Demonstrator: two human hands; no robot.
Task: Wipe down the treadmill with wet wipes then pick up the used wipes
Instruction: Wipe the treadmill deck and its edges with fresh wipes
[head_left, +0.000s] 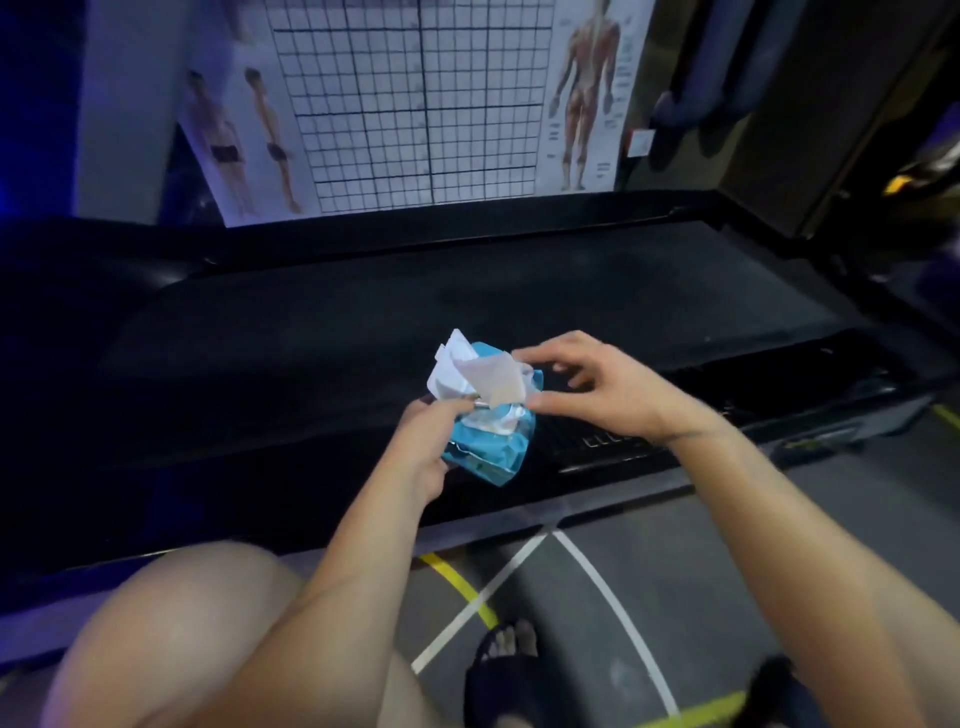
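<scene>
Nothing properly legible from here, tbh. The treadmill has pale lettering on its near side rail, approx. one short word, too blurred to make out. The anatomy poster on the wall has small caption blocks beside the muscle figure, too soft to read. The blue wipes pack has print on it, also unreadable.

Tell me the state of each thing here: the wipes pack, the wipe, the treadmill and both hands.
wipes pack: open at the top, held up over the treadmill's near edge.
wipe: crumpled, sticking partly out of the pack.
treadmill: not yet touched by the wipe; cannot tell if the belt is running.
left hand: grips the pack.
right hand: pinches the wipe's edge.
</scene>
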